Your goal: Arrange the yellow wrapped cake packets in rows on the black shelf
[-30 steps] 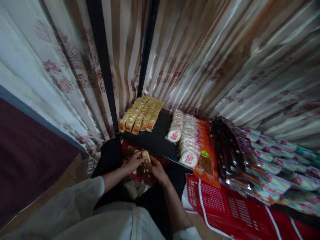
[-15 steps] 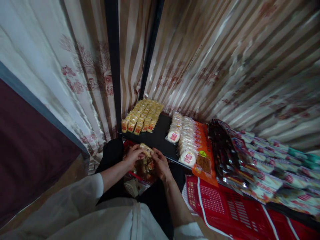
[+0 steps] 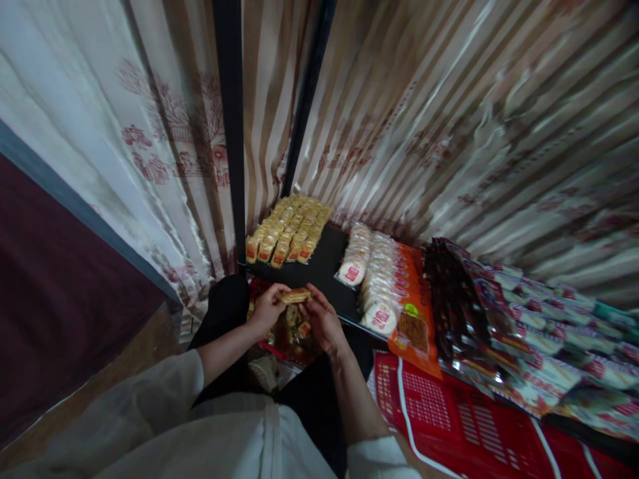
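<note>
Between my two hands is a small wrapped snack packet (image 3: 295, 296), golden-brown and oblong, held above a red basket (image 3: 269, 348) at my lap. My left hand (image 3: 269, 310) pinches its left end. The right end is gripped by the fingers of my right hand (image 3: 324, 324). Loose packets (image 3: 289, 338) in clear wrapping lie in the basket, partly hidden by my hands. Just beyond, rows of similar yellow wrapped snacks (image 3: 289, 229) stand on a black shelf (image 3: 319, 269).
Right of the yellow rows are stacked white round packets (image 3: 377, 286), orange packs (image 3: 412, 326), dark shiny packs (image 3: 454, 299) and white-and-red packages (image 3: 544, 339). A red perforated basket (image 3: 434, 406) sits below the shelf. Striped curtains (image 3: 399, 120) and dark posts (image 3: 230, 133) stand behind.
The snack packet has turned in my fingers, from slanting down to the right to nearly level. My left hand has shifted slightly, and the whole view has moved a little.
</note>
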The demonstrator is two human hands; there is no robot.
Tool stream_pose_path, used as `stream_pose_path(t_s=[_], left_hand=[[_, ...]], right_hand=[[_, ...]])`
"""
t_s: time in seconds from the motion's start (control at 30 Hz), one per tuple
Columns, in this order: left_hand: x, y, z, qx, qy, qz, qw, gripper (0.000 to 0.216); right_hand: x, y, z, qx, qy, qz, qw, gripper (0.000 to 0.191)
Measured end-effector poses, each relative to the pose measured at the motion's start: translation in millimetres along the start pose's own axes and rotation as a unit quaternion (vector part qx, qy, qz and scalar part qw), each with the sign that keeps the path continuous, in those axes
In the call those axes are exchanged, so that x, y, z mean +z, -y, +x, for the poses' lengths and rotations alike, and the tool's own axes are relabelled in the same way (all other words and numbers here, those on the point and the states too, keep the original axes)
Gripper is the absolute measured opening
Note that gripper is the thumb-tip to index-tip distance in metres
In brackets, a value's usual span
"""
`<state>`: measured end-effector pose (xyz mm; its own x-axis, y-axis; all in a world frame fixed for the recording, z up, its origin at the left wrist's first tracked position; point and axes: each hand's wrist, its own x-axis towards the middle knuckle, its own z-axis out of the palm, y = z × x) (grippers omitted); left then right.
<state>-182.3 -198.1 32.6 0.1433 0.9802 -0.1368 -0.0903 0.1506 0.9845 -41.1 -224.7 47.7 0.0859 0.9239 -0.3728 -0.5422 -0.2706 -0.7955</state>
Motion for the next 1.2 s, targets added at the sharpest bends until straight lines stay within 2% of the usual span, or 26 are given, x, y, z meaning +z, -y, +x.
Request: stream_pose_path(t_s=[0.17,0.3,0.37,0.47,0.57,0.67,0.83,0.93,1.1,1.2], left_hand=[[-4,2,1,0.029,0.04,0.053,0.997,0.038],[-4,-2,0,0.009,0.061,0.05,0.997,0.041],[-2,-6,0,-0.001,0.058,0.024,0.998,0.04],[2,-10,4,-0.006,0.019,0.003,1.0,0.037],[6,-9,12,-0.001,-0.027,-0.005,1.0,0.039],[9,-6,22,0.011,-0.044,-0.007,0.999,0.043],[8,-4,36,0.069,-0.026,0.054,0.996,0.041],[9,-6,42,0.095,-0.012,0.082,0.992,0.034],[14,-16,51,0.11,0.007,0.104,0.988,0.028],[18,-19,52,0.139,-0.018,0.123,0.982,0.032]], right_hand=[[5,0,8,-0.034,-0.052,-0.008,0.998,0.035],[7,-3,17,-0.052,-0.09,0.005,0.995,0.036],[8,-5,20,-0.059,-0.1,0.013,0.993,0.038],[6,-10,21,-0.066,-0.107,0.014,0.992,0.043],[4,-15,20,-0.07,-0.097,-0.017,0.993,0.051],[0,-18,20,-0.061,-0.08,-0.083,0.991,0.055],[-4,-11,25,-0.095,-0.006,-0.209,0.973,0.04],[-3,-2,28,-0.098,-0.001,-0.251,0.963,0.035],[0,9,38,-0.115,-0.009,-0.245,0.963,0.043],[0,9,49,-0.133,-0.023,-0.227,0.965,0.044]])
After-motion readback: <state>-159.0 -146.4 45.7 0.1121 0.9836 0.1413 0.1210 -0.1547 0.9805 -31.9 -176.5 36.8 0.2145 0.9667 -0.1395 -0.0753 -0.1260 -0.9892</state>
